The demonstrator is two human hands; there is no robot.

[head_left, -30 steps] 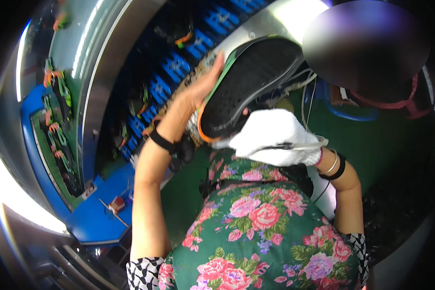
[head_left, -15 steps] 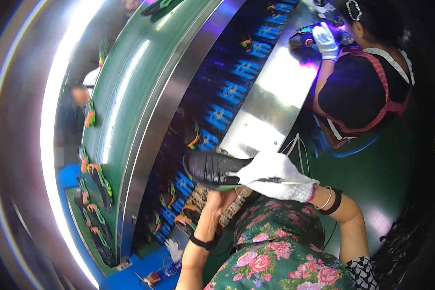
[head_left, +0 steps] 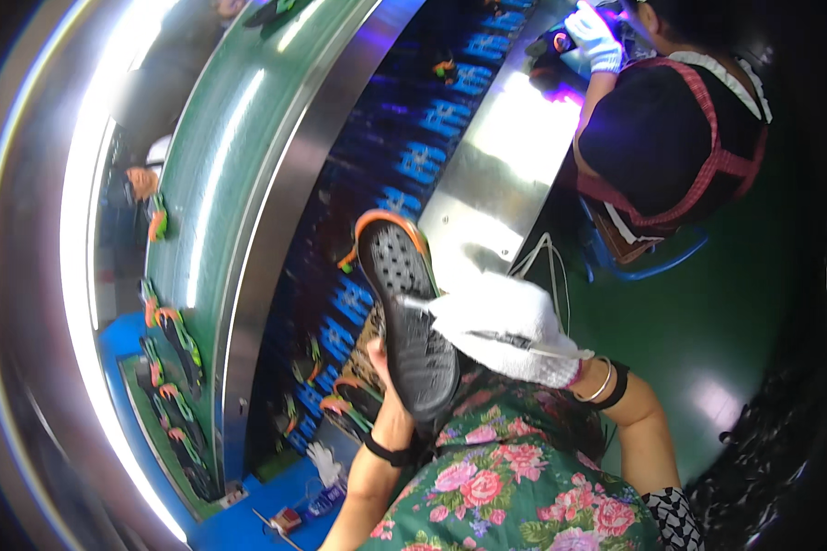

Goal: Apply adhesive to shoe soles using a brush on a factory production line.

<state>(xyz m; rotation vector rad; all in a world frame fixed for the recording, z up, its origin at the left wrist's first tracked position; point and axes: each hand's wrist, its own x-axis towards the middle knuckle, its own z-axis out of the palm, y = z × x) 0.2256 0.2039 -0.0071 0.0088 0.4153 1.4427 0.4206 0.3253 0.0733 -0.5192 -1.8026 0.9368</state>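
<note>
Here we hold a black shoe [head_left: 406, 321] sole-up in front of us, its studded dark sole facing the camera and an orange rim showing around the toe end, which points away from us toward the steel bench [head_left: 505, 156]. Our left hand [head_left: 383, 367] is under the shoe's heel end, mostly hidden by it; only the thumb side and the wrist with a black band show, so we cannot tell exactly how the fingers lie, though they clearly carry the shoe. Our right hand [head_left: 505, 331], in a white cloth glove, lies against the shoe's right edge about midway along the sole, with a fingertip [head_left: 415, 301] pressed onto the sole itself. The glove's fingers are curled together rather than spread.

Left of the shoe runs a long green conveyor belt [head_left: 220, 165] bearing small orange and green parts [head_left: 170, 326]. Between the belt and the shoe sits a dark rack with blue markings [head_left: 423, 156]. Beyond the shoe, at the far end of the bench, another person's white-gloved hand [head_left: 595, 35] works on something under violet light.
</note>
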